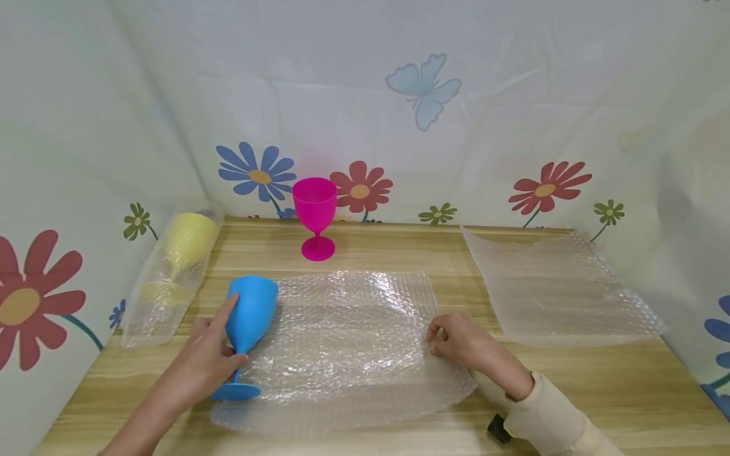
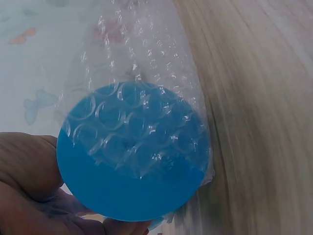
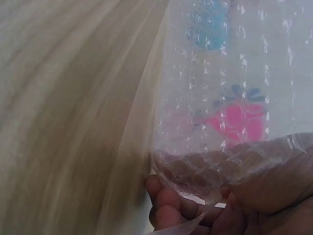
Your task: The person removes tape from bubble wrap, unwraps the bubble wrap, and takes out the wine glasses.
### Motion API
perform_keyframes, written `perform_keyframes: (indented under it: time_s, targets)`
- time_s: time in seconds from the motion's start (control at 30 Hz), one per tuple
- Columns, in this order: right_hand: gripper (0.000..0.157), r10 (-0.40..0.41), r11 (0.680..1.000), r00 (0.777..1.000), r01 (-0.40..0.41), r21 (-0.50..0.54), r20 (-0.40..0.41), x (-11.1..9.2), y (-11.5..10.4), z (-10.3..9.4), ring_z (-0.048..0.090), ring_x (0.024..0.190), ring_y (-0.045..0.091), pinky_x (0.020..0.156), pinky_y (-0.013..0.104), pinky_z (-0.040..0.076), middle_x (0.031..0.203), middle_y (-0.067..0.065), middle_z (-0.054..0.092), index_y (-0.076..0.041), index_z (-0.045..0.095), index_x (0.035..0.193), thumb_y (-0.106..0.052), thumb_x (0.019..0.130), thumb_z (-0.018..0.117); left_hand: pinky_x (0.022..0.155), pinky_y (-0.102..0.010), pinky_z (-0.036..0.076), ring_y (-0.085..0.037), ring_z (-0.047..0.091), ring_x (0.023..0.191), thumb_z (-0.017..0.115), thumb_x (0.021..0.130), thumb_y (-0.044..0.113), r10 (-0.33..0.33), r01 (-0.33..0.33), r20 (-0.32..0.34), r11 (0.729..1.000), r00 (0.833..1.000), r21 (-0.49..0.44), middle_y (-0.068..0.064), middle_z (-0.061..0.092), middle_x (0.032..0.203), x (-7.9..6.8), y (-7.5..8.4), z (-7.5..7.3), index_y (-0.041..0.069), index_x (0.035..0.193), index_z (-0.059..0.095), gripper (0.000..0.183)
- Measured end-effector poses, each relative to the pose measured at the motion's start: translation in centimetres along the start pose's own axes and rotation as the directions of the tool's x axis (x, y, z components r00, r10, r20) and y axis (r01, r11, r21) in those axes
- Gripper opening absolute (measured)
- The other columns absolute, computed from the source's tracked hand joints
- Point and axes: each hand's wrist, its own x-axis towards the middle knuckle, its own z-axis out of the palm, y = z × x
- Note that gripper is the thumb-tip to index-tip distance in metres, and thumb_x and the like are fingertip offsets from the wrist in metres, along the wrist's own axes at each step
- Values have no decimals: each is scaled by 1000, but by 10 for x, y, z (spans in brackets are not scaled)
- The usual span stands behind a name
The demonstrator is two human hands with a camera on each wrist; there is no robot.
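In the head view, a blue plastic goblet [image 1: 251, 310] leans at the left edge of a sheet of bubble wrap [image 1: 342, 329]. My left hand [image 1: 208, 361] grips it around the bowl and stem. The goblet's round base [image 2: 132, 191] faces the left wrist camera, its upper part seen through bubble wrap. At the sheet's right edge, my right hand [image 1: 462, 339] pinches the plastic between thumb and fingers. In the right wrist view, the bubble wrap [image 3: 210, 63] rises from those fingers [image 3: 168, 215], with blue and pink shapes showing through it.
A pink goblet [image 1: 316, 206] stands upright at the back. On the left lies a yellow goblet [image 1: 191, 240] inside bubble wrap. Another bubble wrap sheet [image 1: 559, 291] is spread at the right. A small black object [image 1: 499, 429] sits beside the right sleeve [image 1: 550, 415]. Printed curtains [image 1: 342, 95] enclose the wooden table [image 1: 616, 386].
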Motion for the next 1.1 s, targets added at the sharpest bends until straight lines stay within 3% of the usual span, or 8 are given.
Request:
perform_keyframes:
  time_s: [0.27, 0.37, 0.5, 0.63, 0.73, 0.83, 1.1]
  targets:
    - [13, 11, 1000, 1000, -11, -4, 2, 2, -3, -1, 56, 63, 13, 55, 29, 47, 74, 1, 64, -5, 71, 93, 3, 85, 78, 76, -50, 53, -33, 61, 89, 80, 82, 5, 79, -79, 2, 996, 997, 44, -51, 32, 137, 1, -2, 0, 6, 165, 7, 111]
    - [12, 14, 1000, 1000, -14, -11, 3, 3, -4, 0, 56, 64, 13, 56, 29, 48, 76, 1, 66, -5, 72, 92, 2, 85, 78, 83, -59, 53, -49, 61, 101, 81, 84, 8, 79, -80, 10, 995, 997, 55, -50, 27, 142, 2, -1, -1, 4, 165, 5, 111]
    - [13, 18, 1000, 1000, -18, -16, 3, 3, -4, 0, 57, 65, 13, 57, 29, 48, 77, 1, 67, -5, 71, 92, 2, 84, 78, 91, -74, 46, -68, 43, 123, 82, 90, 31, 38, -40, 22, 996, 999, 80, -47, 20, 148, 4, 3, -2, 1, 163, 1, 114]
    - [12, 29, 999, 1000, -28, -20, 5, 3, -4, 0, 58, 66, 14, 58, 30, 49, 78, 2, 68, -5, 71, 92, 3, 85, 78, 89, -76, 46, -70, 40, 125, 70, 92, 60, -19, 16, 30, 996, 999, 88, -48, 19, 149, 9, 7, -3, 1, 163, 4, 113]
    - [12, 29, 999, 1000, -29, -29, 2, 3, -4, 1, 59, 67, 13, 59, 29, 50, 79, 3, 70, -5, 71, 91, 3, 85, 78, 85, -73, 49, -67, 45, 121, 57, 95, 69, -40, 38, 21, 995, 999, 93, -48, 25, 145, 14, 10, -4, 1, 161, 8, 107]
    - [11, 29, 999, 1000, -29, -32, -1, 3, -4, 2, 59, 67, 13, 58, 29, 50, 79, 3, 70, -5, 71, 90, 3, 86, 77, 83, -70, 51, -64, 50, 117, 53, 98, 68, -47, 47, -5, 995, 999, 91, -47, 32, 140, 18, 10, -6, -2, 159, 12, 101]
    - [11, 14, 999, 1000, -15, -48, -8, 3, -3, 1, 57, 62, 13, 55, 29, 48, 75, 0, 67, -6, 70, 88, 4, 86, 75, 84, -65, 50, -59, 52, 116, 66, 100, 45, -51, 54, -62, 998, 997, 38, -49, 38, 138, 24, 6, -6, -8, 154, 12, 92]
